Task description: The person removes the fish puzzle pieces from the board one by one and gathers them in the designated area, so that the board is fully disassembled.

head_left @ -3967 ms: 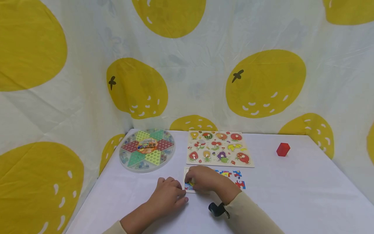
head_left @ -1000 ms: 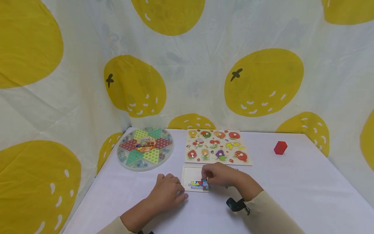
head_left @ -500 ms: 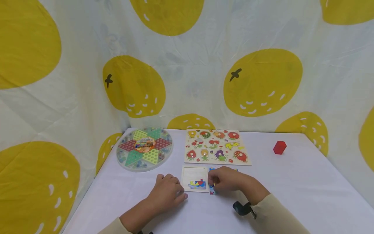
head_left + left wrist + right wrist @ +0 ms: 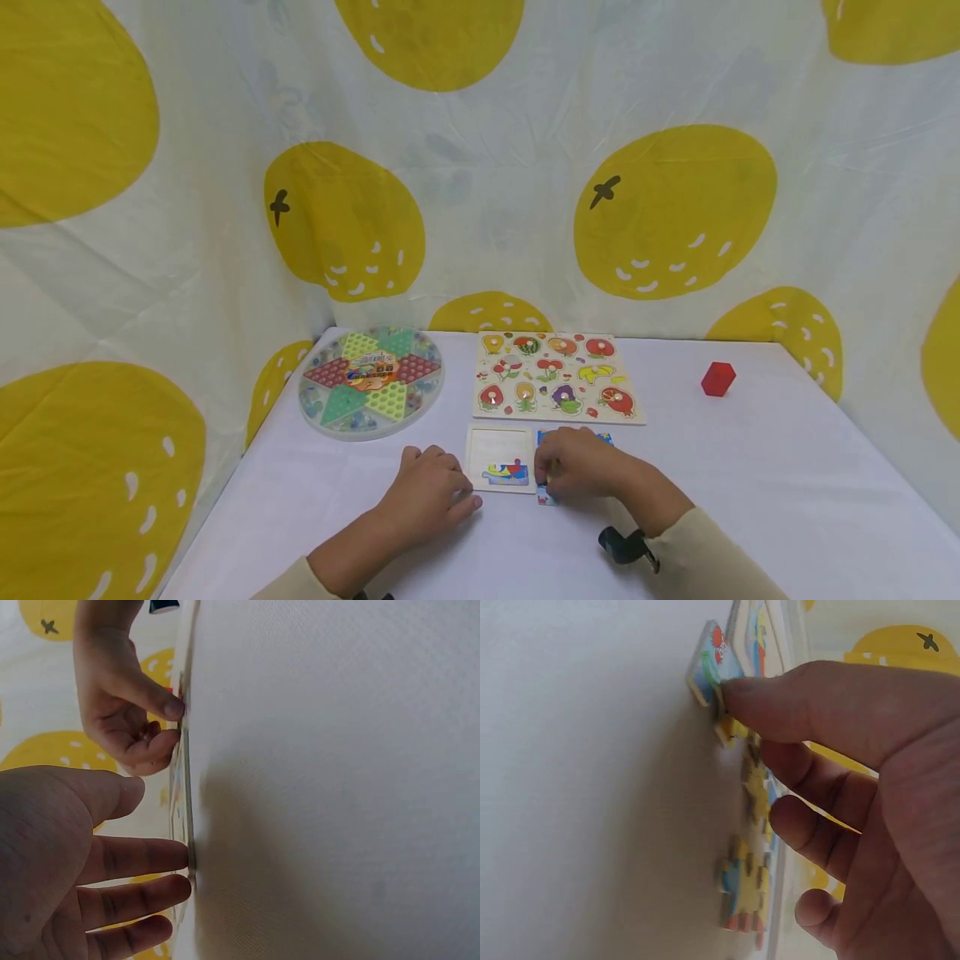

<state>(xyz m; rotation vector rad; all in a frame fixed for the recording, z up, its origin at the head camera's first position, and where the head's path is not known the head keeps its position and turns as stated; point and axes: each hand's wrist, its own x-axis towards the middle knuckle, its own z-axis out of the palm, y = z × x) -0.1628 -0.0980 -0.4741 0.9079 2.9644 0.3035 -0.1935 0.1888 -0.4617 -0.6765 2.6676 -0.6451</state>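
Observation:
A small wooden jigsaw tray (image 4: 501, 446) lies on the table, with joined colourful pieces (image 4: 506, 472) in its lower right corner. My left hand (image 4: 429, 492) rests beside it, fingers spread and relaxed, fingertips at the tray's left edge. To the right of the tray, my right hand (image 4: 581, 462) pinches a yellowish jigsaw piece (image 4: 733, 729) between thumb and index finger, low over the table. Right beside that lies a light-blue piece with a red crab (image 4: 718, 652). Several other loose pieces (image 4: 746, 889) lie under and behind the right hand, partly hidden in the head view.
Behind the tray lies a wooden fruit peg puzzle (image 4: 557, 377). A round Chinese checkers board (image 4: 372, 382) stands at the back left. A red block (image 4: 718, 378) sits at the back right. A curtain with yellow fruit print (image 4: 480, 208) hangs behind the white table.
My right hand has moved rightward off the tray to the loose pieces. The blue piece it held at the tray's right edge now lies outside the tray. My left hand stays nearly still.

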